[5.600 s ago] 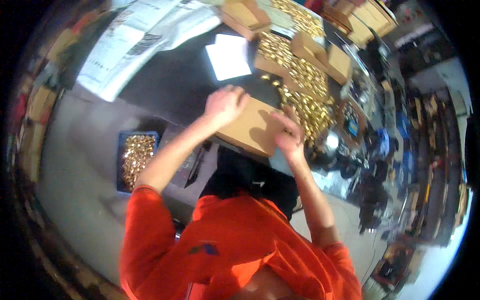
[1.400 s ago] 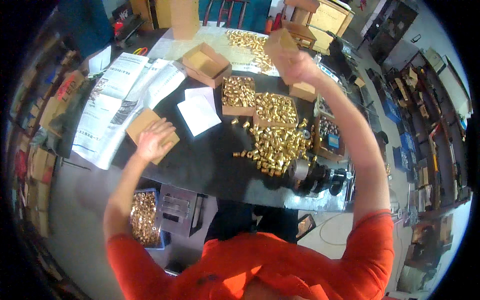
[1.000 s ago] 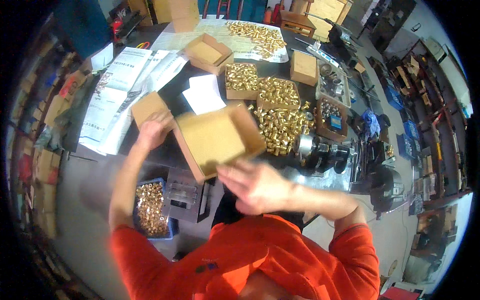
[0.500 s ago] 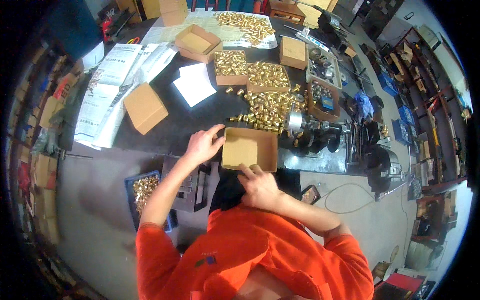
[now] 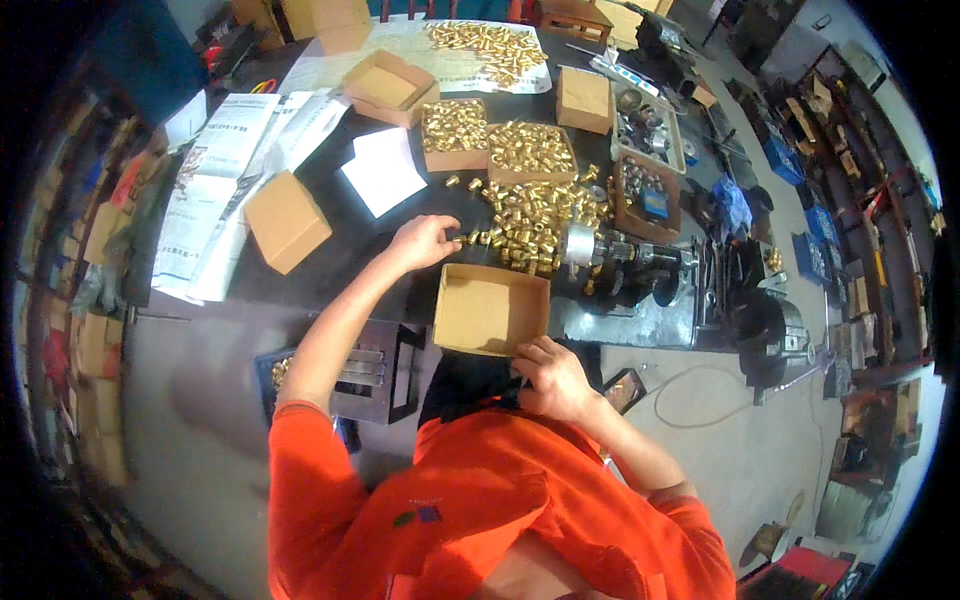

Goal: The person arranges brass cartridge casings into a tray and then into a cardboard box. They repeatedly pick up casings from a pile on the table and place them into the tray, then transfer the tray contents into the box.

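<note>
An open cardboard box (image 5: 492, 308), bare inside, sits at the near edge of the dark table in front of me. My right hand (image 5: 555, 380) has its fingers curled at the box's near right corner, pinching the rim. Beyond the box's far left corner, my left hand (image 5: 422, 243) reaches to the left end of a loose pile of brass fittings (image 5: 530, 222). Its thumb and forefinger close around one brass fitting (image 5: 461, 239) there. Two filled boxes, a left box of fittings (image 5: 455, 160) and a right box of fittings (image 5: 532, 178), stand behind the pile.
A metal chuck fixture (image 5: 580, 245) stands right of the pile. White paper (image 5: 384, 175), a closed cardboard box (image 5: 288, 222) and newspaper (image 5: 205, 215) lie left. Farther back are an open carton (image 5: 390, 88) and more brass parts (image 5: 490, 50). A blue crate (image 5: 270, 385) is below left.
My left hand has left the box's left side and moved forward to the fittings. My right hand has shifted from the middle of the near rim to its right corner.
</note>
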